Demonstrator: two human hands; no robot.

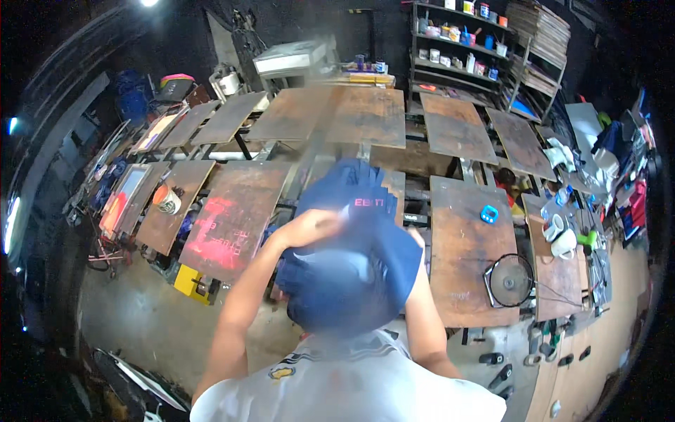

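A thick bundle of navy blue fabric pieces (397, 243), likely garments, is in front of my chest, its layered edges fanned at the far end. Small pink lettering is printed on the top layer. My left hand (320, 226) lies across the left side of the bundle, fingers closed on the cloth; its fingertips are smeared by motion. At the right edge, my right hand (417, 238) grips the bundle, with most of its fingers hidden behind the fabric. The middle of the bundle is blurred.
Flat brown boards stand in two rows, including a pink-stained board (235, 218) at left. A tub (167, 200) sits further left. On the right are a small blue device (489, 214), a round black fan (510, 281) and white mugs (564, 244). Shelves (460, 70) stand behind.
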